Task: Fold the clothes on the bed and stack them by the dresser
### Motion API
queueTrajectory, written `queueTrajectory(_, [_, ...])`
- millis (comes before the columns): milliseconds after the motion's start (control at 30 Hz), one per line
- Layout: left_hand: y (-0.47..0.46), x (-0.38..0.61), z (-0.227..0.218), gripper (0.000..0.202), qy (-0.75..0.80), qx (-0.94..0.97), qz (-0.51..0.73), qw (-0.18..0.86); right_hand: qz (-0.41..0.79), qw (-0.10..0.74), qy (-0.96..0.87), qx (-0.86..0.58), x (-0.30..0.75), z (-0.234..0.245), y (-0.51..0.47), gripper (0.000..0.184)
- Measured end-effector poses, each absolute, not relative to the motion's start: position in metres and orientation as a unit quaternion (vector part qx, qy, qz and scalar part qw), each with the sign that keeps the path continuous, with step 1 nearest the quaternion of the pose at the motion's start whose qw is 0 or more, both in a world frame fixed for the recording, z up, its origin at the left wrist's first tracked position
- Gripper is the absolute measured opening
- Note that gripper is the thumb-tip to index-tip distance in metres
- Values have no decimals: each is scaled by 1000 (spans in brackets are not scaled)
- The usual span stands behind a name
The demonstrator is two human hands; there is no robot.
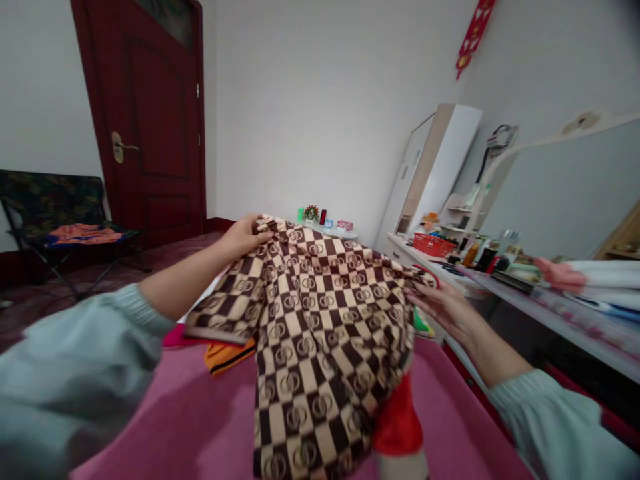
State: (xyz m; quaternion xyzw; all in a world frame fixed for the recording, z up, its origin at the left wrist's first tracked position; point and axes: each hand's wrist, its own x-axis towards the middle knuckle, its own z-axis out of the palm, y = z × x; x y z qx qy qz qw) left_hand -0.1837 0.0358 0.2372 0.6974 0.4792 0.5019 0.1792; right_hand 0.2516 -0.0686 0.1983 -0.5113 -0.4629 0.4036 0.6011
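A brown and cream checked shirt (320, 313) with a ring pattern hangs spread between my two hands. My left hand (246, 237) pinches its upper left edge, fingers closed on the cloth. On the other side, my right hand (437, 300) grips the upper right part near a sleeve; its fingers are partly hidden by the fabric. One short sleeve droops at the left. The shirt covers much of the pink bedspread (215, 413). Beneath it show an orange garment (230, 357) and a red piece of cloth (400, 420).
At the right stands a dressing table (540, 307) with a mirror (560, 193), bottles and a red basket (433, 245). A folding chair (55, 200) holding clothing is at the left, near a dark red door (150, 127). Behind the shirt is a small table (330, 231).
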Motion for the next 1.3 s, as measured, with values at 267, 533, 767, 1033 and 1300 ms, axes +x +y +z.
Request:
queueTrajectory(267, [3,-159,76,45,453,796,395,70,214,469,-596,-616,271,41,-110,55])
queueTrajectory(533, [-118,-148,42,41,360,894,244,110,-137,261,-772,-563,272,19,-158,54])
queueTrajectory(767, [-111,-115,41,74,400,891,205,58,-160,179,-761,-603,273,11,-109,79])
queueTrajectory(1033, [-73,-88,57,26,463,870,159,57,-60,191,-755,-624,278,32,-87,53])
queueTrajectory(1300, [-93,-169,165,29,335,832,328,295,-10,252,-766,-592,270,154,-164,30])
